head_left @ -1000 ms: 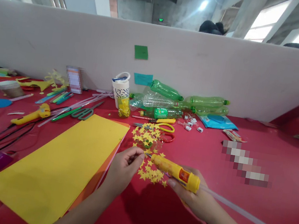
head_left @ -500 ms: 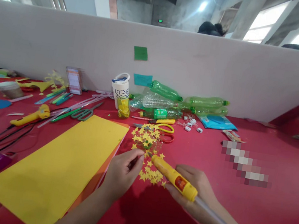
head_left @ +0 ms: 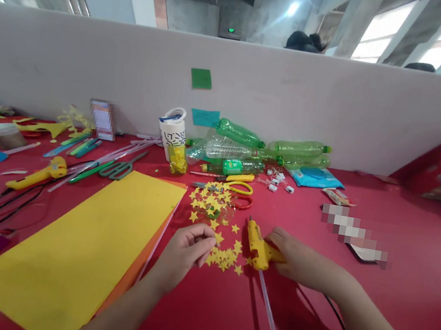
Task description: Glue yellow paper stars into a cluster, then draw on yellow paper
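Observation:
My right hand [head_left: 293, 256] is closed around the handle of a yellow hot glue gun [head_left: 257, 247], its nozzle pointing away from me and a long clear glue stick [head_left: 268, 311] jutting from its back. My left hand [head_left: 185, 246] pinches a small yellow paper star [head_left: 218, 238] at its fingertips. Beside it, a pile of yellow stars [head_left: 224, 258] lies on the red table. More stars [head_left: 213, 195] are heaped farther back, over a clear and green plastic piece [head_left: 212, 212] that they partly hide.
Yellow paper sheets [head_left: 76, 242] lie left of my hands. Red-handled scissors [head_left: 243, 203], yellow-handled scissors [head_left: 242, 188] and a yellow cutter [head_left: 240, 178] lie behind the stars. Green bottles [head_left: 240, 133] and a white cup [head_left: 173, 133] stand near the partition. A second glue gun [head_left: 44, 172] lies left.
My right hand has turned the glue gun, swinging its tip right and away from my left hand. My left hand has drawn slightly toward me, with its fingers still pinched.

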Action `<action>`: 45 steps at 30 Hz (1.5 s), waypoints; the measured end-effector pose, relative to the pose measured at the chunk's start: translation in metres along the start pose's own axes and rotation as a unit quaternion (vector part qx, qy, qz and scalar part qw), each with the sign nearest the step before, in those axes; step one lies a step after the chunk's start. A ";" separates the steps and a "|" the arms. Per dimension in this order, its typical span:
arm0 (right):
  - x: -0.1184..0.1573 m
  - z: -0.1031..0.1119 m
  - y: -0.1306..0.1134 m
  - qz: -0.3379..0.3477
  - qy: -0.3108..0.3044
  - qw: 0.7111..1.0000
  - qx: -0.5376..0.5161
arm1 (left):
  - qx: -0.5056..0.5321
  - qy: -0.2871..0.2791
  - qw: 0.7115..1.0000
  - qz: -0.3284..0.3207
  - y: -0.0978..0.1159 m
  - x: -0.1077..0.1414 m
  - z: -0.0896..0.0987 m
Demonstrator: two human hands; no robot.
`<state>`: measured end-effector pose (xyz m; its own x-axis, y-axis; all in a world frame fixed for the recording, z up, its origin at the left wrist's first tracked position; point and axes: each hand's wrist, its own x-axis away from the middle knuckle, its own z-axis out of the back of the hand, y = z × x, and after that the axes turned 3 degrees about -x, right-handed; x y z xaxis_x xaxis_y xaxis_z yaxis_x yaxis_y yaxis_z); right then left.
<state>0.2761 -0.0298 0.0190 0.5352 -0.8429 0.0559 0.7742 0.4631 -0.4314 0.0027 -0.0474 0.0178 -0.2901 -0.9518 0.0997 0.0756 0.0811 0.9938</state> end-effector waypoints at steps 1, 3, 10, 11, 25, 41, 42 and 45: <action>-0.001 -0.001 0.001 0.006 0.002 1.000 0.010 | 0.016 -0.006 1.000 0.012 0.000 0.000 0.000; -0.003 0.001 -0.006 0.017 0.039 0.999 0.033 | 0.048 -0.016 0.998 0.031 -0.001 0.000 -0.001; -0.015 -0.008 -0.070 0.177 0.201 0.964 -0.006 | 0.134 -0.075 0.985 0.083 -0.001 0.000 -0.007; -0.016 -0.013 -0.076 0.206 0.210 0.956 0.003 | 0.140 -0.086 0.982 0.089 -0.001 0.000 -0.008; -0.022 -0.032 -0.076 0.241 0.228 0.941 0.067 | 0.190 -0.108 0.970 0.111 -0.007 0.000 -0.011; -0.051 0.014 -0.069 0.048 0.147 0.987 -0.049 | -0.124 0.011 0.992 -0.032 -0.010 -0.008 -0.008; -0.055 0.012 -0.069 0.049 0.143 0.987 -0.052 | -0.138 0.010 0.990 -0.032 -0.012 -0.010 -0.008; -0.064 0.004 -0.066 0.055 0.134 0.988 -0.062 | -0.155 0.010 0.987 -0.029 -0.015 -0.013 -0.008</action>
<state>0.1920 -0.0059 0.0477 0.4923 -0.8394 -0.2303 0.6603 0.5325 -0.5295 0.0131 -0.0385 0.0010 -0.2832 -0.9583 0.0381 0.3484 -0.0658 0.9350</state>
